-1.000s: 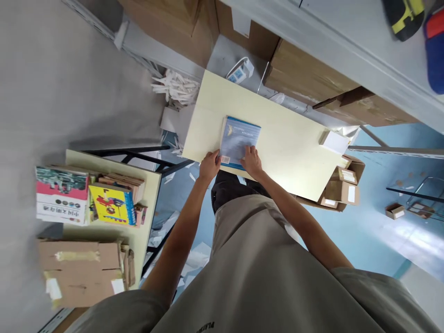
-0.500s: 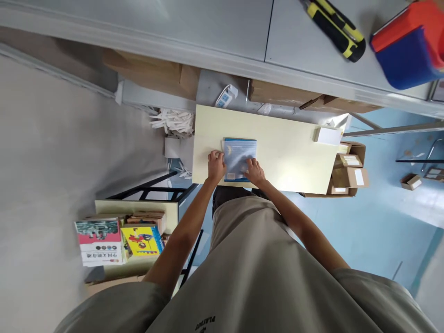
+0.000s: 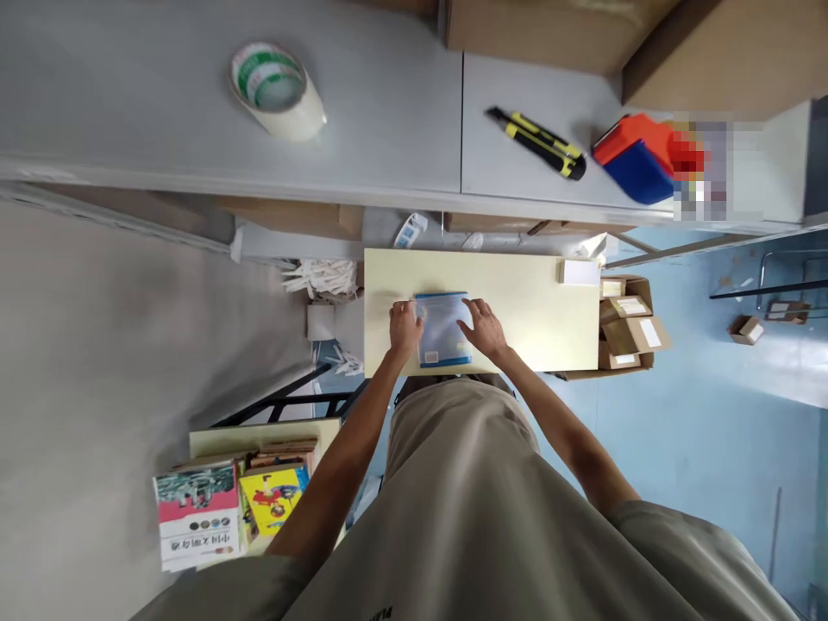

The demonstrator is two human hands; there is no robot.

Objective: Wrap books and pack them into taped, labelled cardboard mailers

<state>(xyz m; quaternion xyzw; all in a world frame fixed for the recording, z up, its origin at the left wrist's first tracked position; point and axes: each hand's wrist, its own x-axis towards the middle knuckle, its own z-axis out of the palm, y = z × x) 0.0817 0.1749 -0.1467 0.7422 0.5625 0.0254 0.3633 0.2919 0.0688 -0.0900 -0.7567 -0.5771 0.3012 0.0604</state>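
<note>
A thin blue book (image 3: pixel 443 332) with a glossy, film-like front and a pale barcode patch lies flat on a cream tabletop (image 3: pixel 523 323). My left hand (image 3: pixel 404 328) is at its left edge, fingers curled and thumb on the cover, holding that side. At the opposite edge, my right hand (image 3: pixel 485 329) is open, thumb and fingers spread apart, with the fingertips by the book's upper right corner. Whether the glossy layer is a loose sleeve or a fixed cover, I cannot tell.
Above the table, a grey shelf (image 3: pixel 375 112) bears a tape roll (image 3: pixel 285 99), a utility knife (image 3: pixel 540 142) and a red-and-blue object (image 3: pixel 637 159). A white box (image 3: pixel 579 272) stands at the table's right end, by small cartons (image 3: pixel 634 332). Books (image 3: pixel 197 517) are stacked at lower left.
My view has shifted, bringing the tape roll into sight. My right hand has moved from on the cover to the book's right edge, its fingers spreading. My left hand stays at the left edge.
</note>
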